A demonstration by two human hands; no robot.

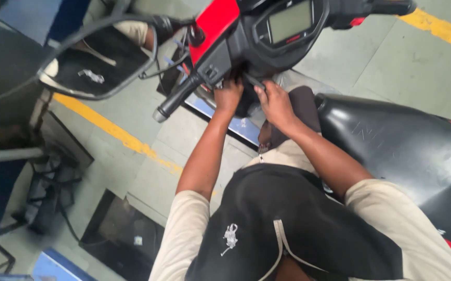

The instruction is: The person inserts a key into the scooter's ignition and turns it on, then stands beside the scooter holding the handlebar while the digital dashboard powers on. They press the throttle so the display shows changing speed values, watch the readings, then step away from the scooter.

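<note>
Our left hand (229, 96) and right hand (273, 102) grip the scooter's stiff black handlebar cover (246, 67) underneath; probably brittle plastic, best held by its edges

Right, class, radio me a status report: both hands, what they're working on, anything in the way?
Left hand and right hand both up under the scooter's handlebar panel, grips hidden. Left handlebar grip beside left hand. Nothing blocking.

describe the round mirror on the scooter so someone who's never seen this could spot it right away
Start at the red and black scooter filling the upper middle of the view, then follow its handlebar past the black grip toward the upper left. There sits the mirror: a dark-rimmed rounded glass on a thin stalk, the only thing nearby showing a reflection.
</note>
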